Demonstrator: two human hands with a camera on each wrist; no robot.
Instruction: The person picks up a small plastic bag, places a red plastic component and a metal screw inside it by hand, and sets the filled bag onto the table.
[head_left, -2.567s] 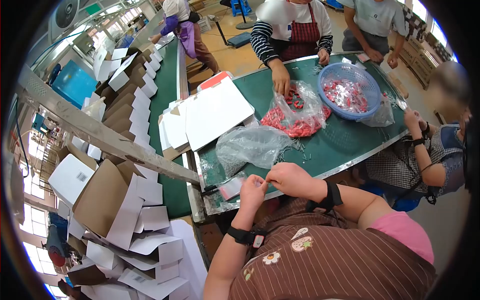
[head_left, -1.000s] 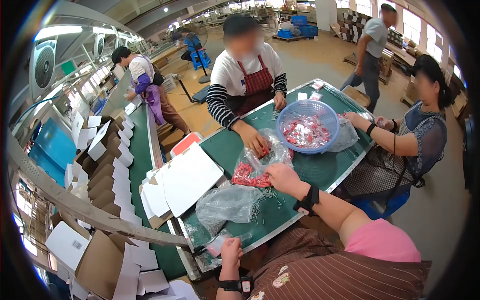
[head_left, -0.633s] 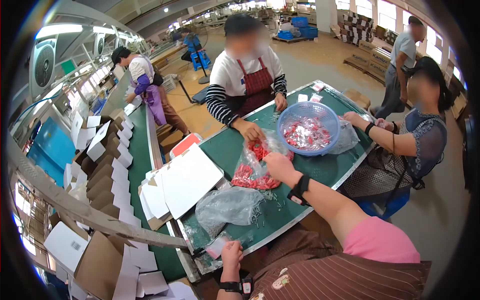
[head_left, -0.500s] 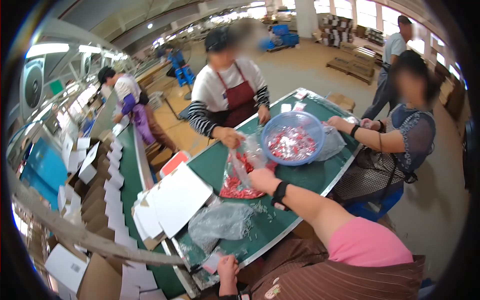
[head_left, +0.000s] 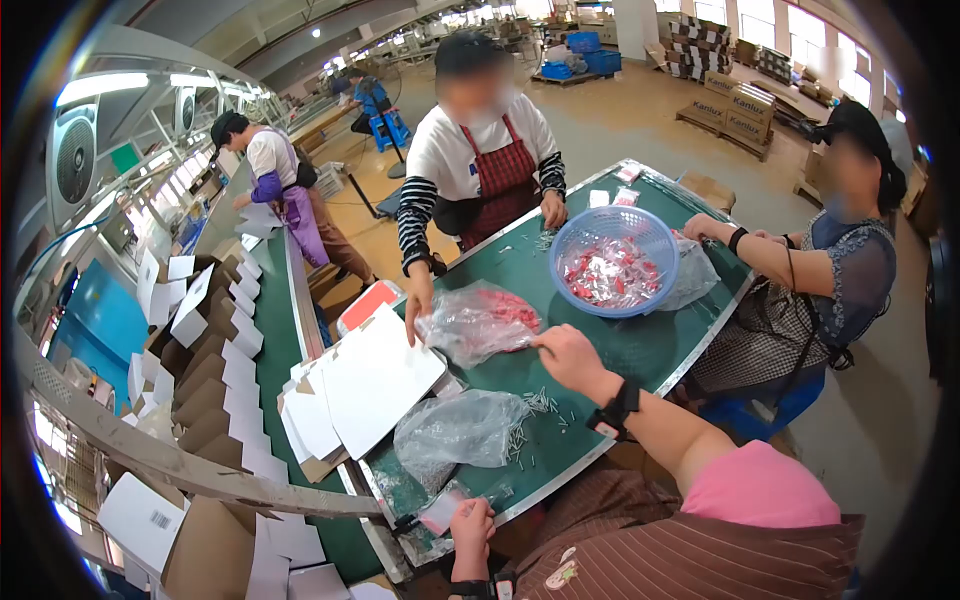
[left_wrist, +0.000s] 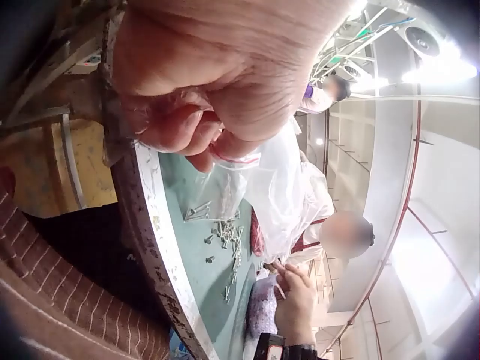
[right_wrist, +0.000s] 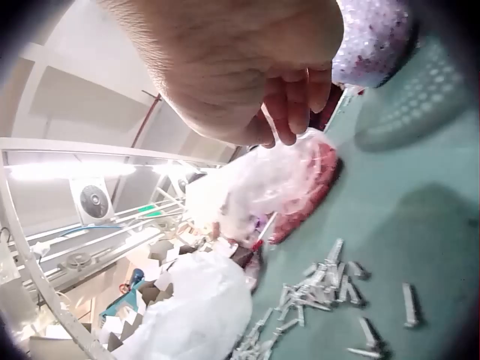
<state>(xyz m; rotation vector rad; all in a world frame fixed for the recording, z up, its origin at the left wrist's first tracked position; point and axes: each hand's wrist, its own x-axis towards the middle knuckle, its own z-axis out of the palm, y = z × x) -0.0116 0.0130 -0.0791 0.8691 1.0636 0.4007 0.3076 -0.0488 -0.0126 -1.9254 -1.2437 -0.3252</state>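
Note:
In the head view my right hand point(head_left: 575, 362) is at the near right corner of a clear plastic bag of red pieces point(head_left: 510, 312), its fingertips pinching the bag's edge. The right wrist view shows curled fingers point(right_wrist: 289, 105) over the bag, their tips overlapping the plastic. Low at the table's near edge, my left hand point(head_left: 472, 525) has curled fingers and pinches a small clear zip bag point(left_wrist: 238, 160) with a red line. A crumpled clear bag of screws point(head_left: 462, 428) lies between my hands, with loose screws point(head_left: 540, 402) beside it.
A blue basket point(head_left: 665, 255) of small packed bags stands on the green table point(head_left: 640, 350). White cardboard point(head_left: 375, 385) lies at its left. A person opposite point(head_left: 480, 170) reaches toward the red pieces' bag; another sits right point(head_left: 840, 250). Open boxes point(head_left: 215, 400) line the left belt.
My hands parted; the right reached forward to the bag of red pieces while the left stayed low. That bag has been lifted and folded leftward, and the opposite person's hand moved left with it.

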